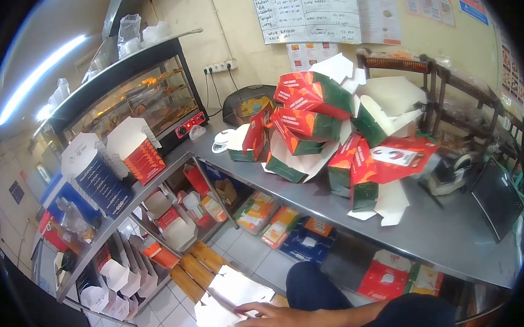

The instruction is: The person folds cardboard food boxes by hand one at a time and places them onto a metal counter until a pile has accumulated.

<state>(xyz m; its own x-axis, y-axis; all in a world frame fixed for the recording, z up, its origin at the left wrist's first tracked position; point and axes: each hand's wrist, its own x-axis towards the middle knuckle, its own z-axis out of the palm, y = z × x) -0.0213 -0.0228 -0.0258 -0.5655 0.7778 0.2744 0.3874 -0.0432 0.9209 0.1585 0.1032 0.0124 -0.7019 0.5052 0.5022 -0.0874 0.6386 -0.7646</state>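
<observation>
At the bottom of the view my right hand (276,320) reaches in from the right. Its fingers are bent over a partly folded food box (244,283), white inside with a dark green outer side. The box's white flaps stand spread, and one flap is blurred. It lies low, close to my knees, in front of a slatted wooden bench (197,270). My left hand does not show.
A steel counter (429,238) carries a heap of red and green food boxes (313,123), a small white scale (221,142) and a dark tablet (497,199). To the left stand blue box stacks (99,179) and a food warmer (136,102). Flat cartons (306,239) lie below.
</observation>
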